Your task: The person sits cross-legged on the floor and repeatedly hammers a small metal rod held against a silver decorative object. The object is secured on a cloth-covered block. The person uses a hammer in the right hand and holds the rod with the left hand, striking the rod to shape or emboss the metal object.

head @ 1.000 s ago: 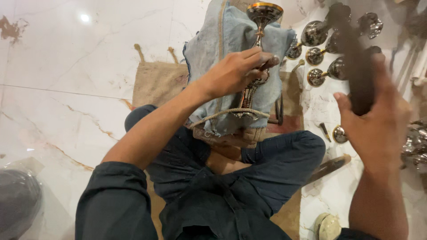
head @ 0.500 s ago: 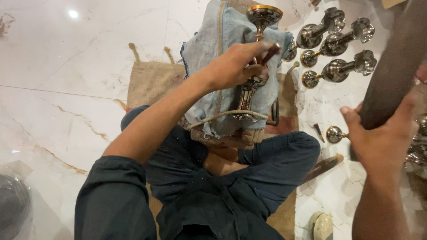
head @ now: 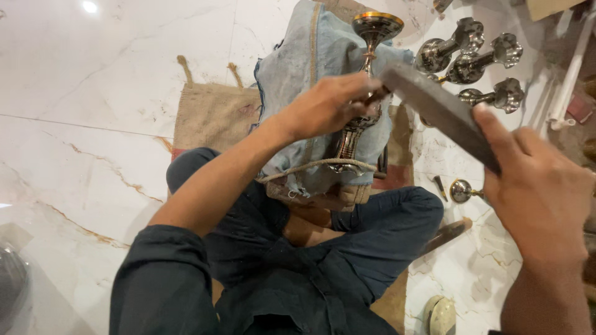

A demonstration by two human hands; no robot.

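Note:
I sit cross-legged on a marble floor. My left hand [head: 326,105] grips the stem of a tall brass goblet-shaped piece [head: 374,28], which lies on a pale blue cloth-covered block [head: 313,56] in front of my knees. A cord [head: 310,167] runs across the foot of the piece. My right hand [head: 537,186] holds a long flat dark metal bar, like a file [head: 437,111]. The bar slants up to the left, and its far end sits at the stem beside my left fingers.
Three silvery flower-headed metal pieces [head: 475,59] lie on the floor at upper right, and a small one [head: 462,190] lies near my right knee. A burlap mat [head: 211,115] is under the block. A dark tool [head: 448,232] rests by my leg. A round object [head: 442,315] sits at the bottom.
My right hand has swung the dark bar down from upright at the right, so its tip now meets the stem. My left hand has kept its grip on the stem.

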